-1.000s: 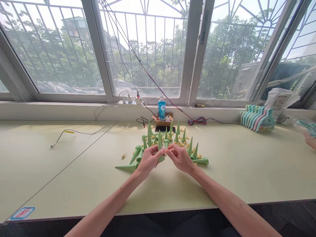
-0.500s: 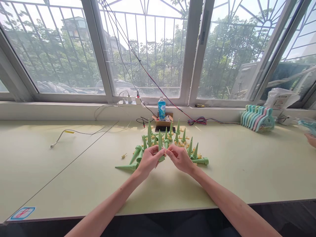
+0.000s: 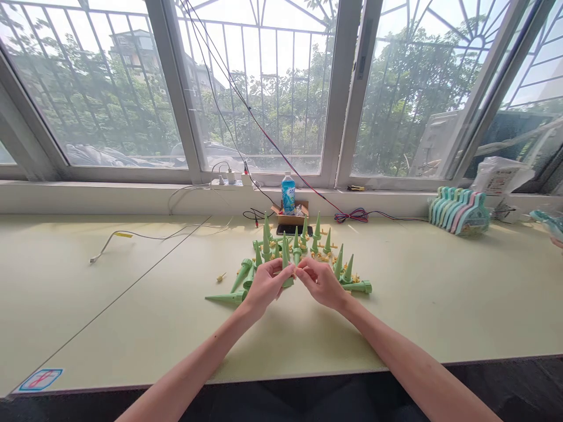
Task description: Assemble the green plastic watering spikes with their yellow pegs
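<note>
Gripping a green spike (image 3: 285, 258) point up in the closed left hand (image 3: 269, 284), over the near side of a cluster on the table (image 3: 176, 328). Pinching thumb and forefinger together with the right hand (image 3: 320, 281), just beside the left thumb, in front of the cluster. Hiding any small part between the right fingertips, and so not showing enough to tell about one.

Working close to many other spikes (image 3: 266, 243), some standing point up, others lying on their sides. Having one lying spike (image 3: 226, 298) near the left wrist, pointing left, and another fallen spike (image 3: 358, 287) just beyond the right wrist. Facing small yellow fittings (image 3: 325, 256) scattered among the spikes, and a lone yellow piece (image 3: 220, 278) to the left, apart from the rest.

Looking past the cluster toward a dark flat object (image 3: 285, 231), a small open carton (image 3: 292, 220) and a blue bottle (image 3: 288, 196) by the window ledge (image 3: 118, 196). Having a coiled cable (image 3: 352, 215) to the right of the carton, and farther right a row of pastel hanger-shaped items (image 3: 457, 212) near a clear plastic bag (image 3: 501, 176). Seeing part of another person's hand (image 3: 558, 241) at the right edge, beside a blue item (image 3: 548, 221) in clear wrap.
</note>
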